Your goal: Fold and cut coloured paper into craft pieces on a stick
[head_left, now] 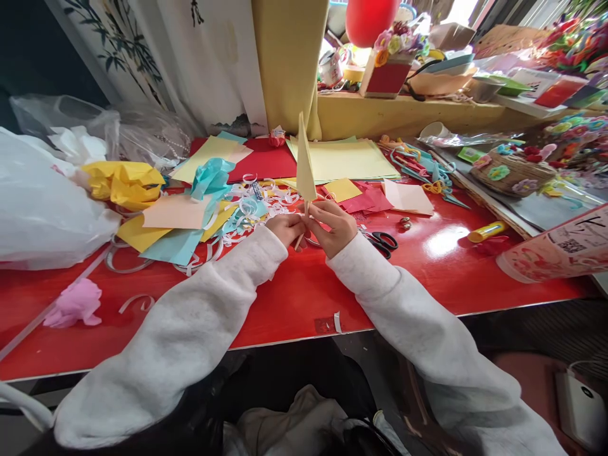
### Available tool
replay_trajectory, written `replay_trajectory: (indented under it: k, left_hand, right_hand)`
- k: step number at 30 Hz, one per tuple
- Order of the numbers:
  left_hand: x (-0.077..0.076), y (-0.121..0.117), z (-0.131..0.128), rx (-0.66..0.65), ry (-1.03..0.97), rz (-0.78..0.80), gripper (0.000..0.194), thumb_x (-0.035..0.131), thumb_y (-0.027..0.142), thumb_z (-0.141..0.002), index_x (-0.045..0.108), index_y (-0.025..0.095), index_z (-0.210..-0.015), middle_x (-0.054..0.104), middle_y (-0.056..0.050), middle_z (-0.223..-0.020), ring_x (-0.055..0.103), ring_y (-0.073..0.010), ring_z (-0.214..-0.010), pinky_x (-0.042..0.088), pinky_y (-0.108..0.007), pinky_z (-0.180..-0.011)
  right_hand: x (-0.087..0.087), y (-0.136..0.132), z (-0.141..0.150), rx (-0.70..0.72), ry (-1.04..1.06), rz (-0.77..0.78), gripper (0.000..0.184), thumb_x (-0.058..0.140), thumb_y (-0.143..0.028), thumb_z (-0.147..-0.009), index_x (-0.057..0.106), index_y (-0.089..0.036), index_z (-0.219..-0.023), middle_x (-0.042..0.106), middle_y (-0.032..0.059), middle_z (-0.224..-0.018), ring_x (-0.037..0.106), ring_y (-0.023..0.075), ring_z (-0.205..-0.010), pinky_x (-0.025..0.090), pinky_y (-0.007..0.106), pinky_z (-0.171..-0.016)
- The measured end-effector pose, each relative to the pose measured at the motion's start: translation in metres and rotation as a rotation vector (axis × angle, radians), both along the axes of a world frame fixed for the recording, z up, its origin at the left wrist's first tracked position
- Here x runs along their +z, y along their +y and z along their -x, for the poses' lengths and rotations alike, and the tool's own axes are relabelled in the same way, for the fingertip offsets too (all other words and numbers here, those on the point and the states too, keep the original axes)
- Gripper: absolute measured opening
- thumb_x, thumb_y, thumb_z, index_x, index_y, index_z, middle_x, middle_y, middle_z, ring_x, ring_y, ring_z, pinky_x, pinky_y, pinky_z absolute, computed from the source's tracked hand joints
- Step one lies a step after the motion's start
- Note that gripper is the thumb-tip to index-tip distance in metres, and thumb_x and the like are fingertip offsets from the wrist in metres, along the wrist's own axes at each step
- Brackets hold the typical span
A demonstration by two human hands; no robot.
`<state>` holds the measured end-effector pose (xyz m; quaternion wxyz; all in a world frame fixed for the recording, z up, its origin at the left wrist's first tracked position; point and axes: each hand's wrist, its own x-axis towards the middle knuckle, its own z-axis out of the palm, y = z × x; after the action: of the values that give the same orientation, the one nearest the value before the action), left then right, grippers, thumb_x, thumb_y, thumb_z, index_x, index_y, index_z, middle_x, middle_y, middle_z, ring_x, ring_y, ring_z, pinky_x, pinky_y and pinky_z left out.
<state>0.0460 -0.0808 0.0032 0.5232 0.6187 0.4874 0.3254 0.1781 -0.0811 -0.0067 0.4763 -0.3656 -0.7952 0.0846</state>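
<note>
A folded pale yellow sheet of paper (305, 166) stands upright over the middle of the red table, narrow at the top. Its lower end meets a thin wooden stick (299, 241), whose tip pokes out below my fingers. My left hand (287, 228) is closed around the stick. At the paper's base, my right hand (332, 227) pinches the paper and stick together between thumb and fingers. How the paper joins the stick is hidden by the fingers. Black-handled scissors (382, 243) lie just right of my right hand.
White and blue paper strips (247, 212) lie heaped left of the hands, beside coloured sheets (175, 211). A white plastic bag (47, 196) bulges at the left. On the right are a glue stick (487, 232), a paper cup (555, 244) and a flower basket (510, 171).
</note>
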Motion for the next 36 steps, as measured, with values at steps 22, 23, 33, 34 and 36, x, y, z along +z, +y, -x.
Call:
replay_trajectory:
  k: [22,23,33,34,36]
  left_hand:
    - [-0.005,0.000,0.000,0.023,0.077,0.023,0.026,0.058,0.040,-0.063,0.055,0.014,-0.061,0.054,0.003,-0.044,0.052,-0.0099,-0.038,0.042,-0.021,-0.041]
    - [-0.005,0.000,0.001,0.014,0.083,0.034,0.028,0.058,0.041,-0.062,0.055,0.014,-0.061,0.053,0.003,-0.043,0.052,-0.0101,-0.038,0.041,-0.020,-0.040]
    - [-0.003,-0.002,0.001,-0.044,0.115,0.033,0.027,0.050,0.037,-0.072,0.051,0.014,-0.058,0.051,0.004,-0.040,0.049,-0.0079,-0.033,0.037,-0.018,-0.036]
    - [-0.003,-0.001,0.001,-0.058,0.112,0.041,0.026,0.050,0.036,-0.072,0.051,0.014,-0.058,0.051,0.004,-0.040,0.049,-0.0077,-0.033,0.037,-0.017,-0.036]
    - [-0.003,0.000,0.002,-0.068,0.106,0.039,0.026,0.050,0.035,-0.072,0.050,0.013,-0.058,0.052,0.003,-0.041,0.048,-0.0071,-0.033,0.037,-0.017,-0.036]
  right_hand:
    - [-0.004,0.003,0.001,-0.194,0.062,0.338,0.029,0.044,-0.038,-0.076,0.064,-0.018,-0.072,0.064,0.0013,-0.073,0.055,0.0092,-0.062,0.041,0.019,-0.059]
    - [-0.004,0.004,0.000,-0.195,0.074,0.351,0.028,0.044,-0.039,-0.076,0.064,-0.018,-0.073,0.064,0.0015,-0.076,0.055,0.0095,-0.063,0.041,0.020,-0.059]
    - [-0.007,0.005,0.000,-0.224,-0.089,0.309,0.031,0.041,-0.036,-0.078,0.058,-0.015,-0.062,0.056,0.0010,-0.057,0.046,0.0078,-0.052,0.035,0.020,-0.052]
    - [-0.007,0.005,0.000,-0.226,-0.107,0.270,0.030,0.040,-0.034,-0.078,0.058,-0.015,-0.062,0.056,0.0014,-0.059,0.046,0.0079,-0.053,0.035,0.020,-0.053]
    - [-0.008,0.005,0.001,-0.243,-0.130,0.205,0.029,0.040,-0.033,-0.078,0.057,-0.015,-0.061,0.056,0.0024,-0.061,0.046,0.0083,-0.054,0.035,0.020,-0.054]
